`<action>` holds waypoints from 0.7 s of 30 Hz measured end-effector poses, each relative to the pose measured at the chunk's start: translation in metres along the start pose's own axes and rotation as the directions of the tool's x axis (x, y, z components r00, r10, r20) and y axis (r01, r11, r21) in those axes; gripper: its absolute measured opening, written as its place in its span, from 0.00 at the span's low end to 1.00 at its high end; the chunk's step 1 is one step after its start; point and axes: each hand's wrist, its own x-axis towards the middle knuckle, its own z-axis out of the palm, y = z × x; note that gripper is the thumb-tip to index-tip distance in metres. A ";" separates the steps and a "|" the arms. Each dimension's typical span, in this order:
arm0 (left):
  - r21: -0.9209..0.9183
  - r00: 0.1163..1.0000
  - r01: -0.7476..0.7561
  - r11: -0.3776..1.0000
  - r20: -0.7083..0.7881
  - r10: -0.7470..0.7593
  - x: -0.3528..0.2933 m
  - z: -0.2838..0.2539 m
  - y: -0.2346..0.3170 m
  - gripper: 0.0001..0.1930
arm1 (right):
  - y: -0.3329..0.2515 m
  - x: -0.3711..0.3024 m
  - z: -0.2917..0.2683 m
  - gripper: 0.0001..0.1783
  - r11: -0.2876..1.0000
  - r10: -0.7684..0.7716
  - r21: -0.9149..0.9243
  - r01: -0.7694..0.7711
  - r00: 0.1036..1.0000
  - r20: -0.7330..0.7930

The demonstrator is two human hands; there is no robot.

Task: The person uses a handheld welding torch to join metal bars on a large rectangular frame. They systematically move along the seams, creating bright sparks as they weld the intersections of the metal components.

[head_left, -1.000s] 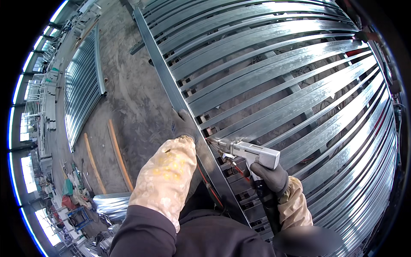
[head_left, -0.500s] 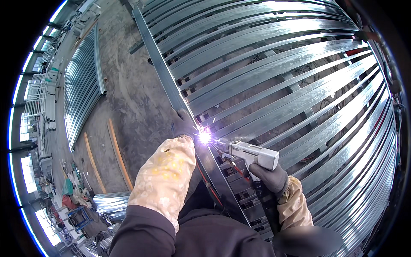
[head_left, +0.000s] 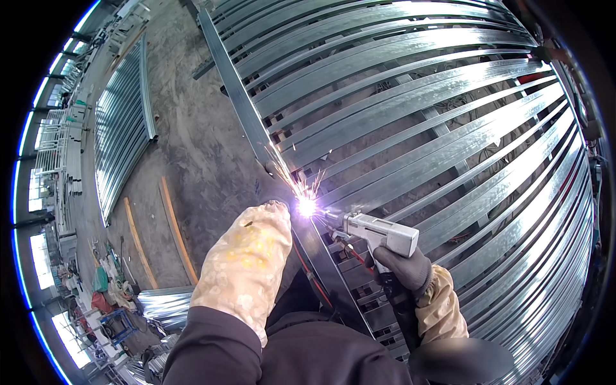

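Note:
My right hand, in a dark grey glove, is closed round the grip of a grey handheld welding gun. The gun points left, its nozzle at a flat metal rail that runs along the edge of a large slatted metal panel. A bright violet-white glare burns at the nozzle, and orange sparks fly up and left along the rail. Just left of the glare, my left hand, gloved too, is beside the rail. Glare, the tan sleeve and the dark floor hide most of its fingers.
Cables, one with a red stretch, run beneath the rail near my body. Two wooden strips lie on the concrete floor at left. Beyond them is another slatted panel. Stacked metal profiles and clutter stand at lower left.
The sparks have grown into a taller orange spray reaching up and left along the rail. Both arms and the welding gun stay nearly in place.

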 end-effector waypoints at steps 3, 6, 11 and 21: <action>0.052 1.000 -0.017 0.999 -0.018 0.018 -0.010 -0.004 0.012 0.32 | 0.003 0.000 -0.001 0.12 0.998 -0.058 -0.036 0.058 0.998 -0.005; 0.067 0.992 -0.109 0.992 -0.051 0.112 -0.011 -0.006 0.014 0.32 | 0.003 -0.002 0.000 0.12 0.999 -0.041 0.000 0.041 0.999 -0.017; 0.124 0.999 -0.022 0.992 -0.030 0.026 0.008 0.000 -0.011 0.34 | -0.011 -0.008 0.003 0.11 0.991 0.113 0.071 -0.112 0.994 0.000; 0.018 0.997 0.072 0.997 0.022 -0.073 -0.014 -0.010 0.025 0.34 | 0.004 -0.007 -0.001 0.12 1.000 0.001 -0.024 -0.001 1.000 -0.001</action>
